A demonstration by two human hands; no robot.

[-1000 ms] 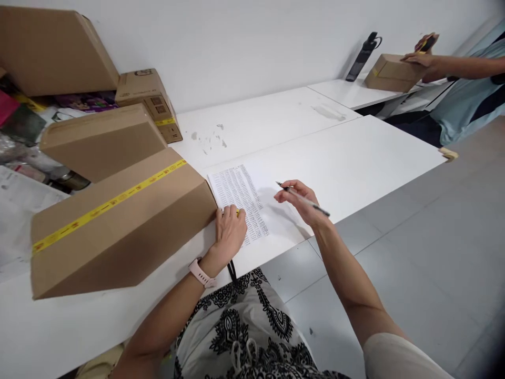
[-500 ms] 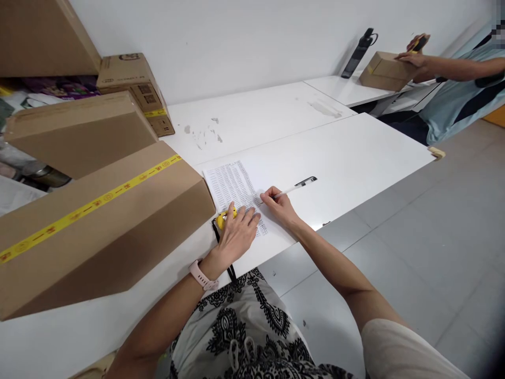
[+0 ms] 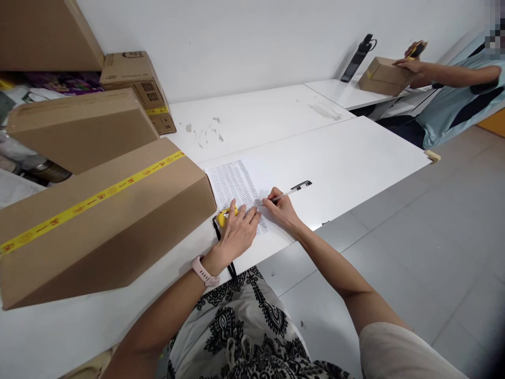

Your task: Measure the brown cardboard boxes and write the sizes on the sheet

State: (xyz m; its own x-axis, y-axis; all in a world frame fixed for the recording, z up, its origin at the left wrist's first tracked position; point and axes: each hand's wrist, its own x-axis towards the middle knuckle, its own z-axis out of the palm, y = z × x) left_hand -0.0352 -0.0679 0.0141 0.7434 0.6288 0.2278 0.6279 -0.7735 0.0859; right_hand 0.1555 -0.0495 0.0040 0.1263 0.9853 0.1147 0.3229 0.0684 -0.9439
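Note:
A sheet of paper (image 3: 231,181) covered in rows of small print or writing lies on the white table (image 3: 311,152). My left hand (image 3: 239,227) rests flat on its lower part, fingers spread. Partly under that hand is a small yellow object (image 3: 221,217) with a black strap (image 3: 216,229); its kind is hard to make out. My right hand (image 3: 282,209) pinches a pen (image 3: 290,190) with a clear barrel and black cap end, its tip down at the right side of the sheet.
Left of the paper stands a large cardboard box (image 3: 150,210) with yellow printed tape; more boxes (image 3: 87,126) are stacked behind it. At the far right a co-worker's hands (image 3: 412,63) hold a yellow-and-black tool by a small box (image 3: 381,79). A dark bottle (image 3: 357,58) stands beside it.
The pen has tilted slightly, its cap end a little lower and farther left. My left hand stays on the paper. The view has shifted slightly.

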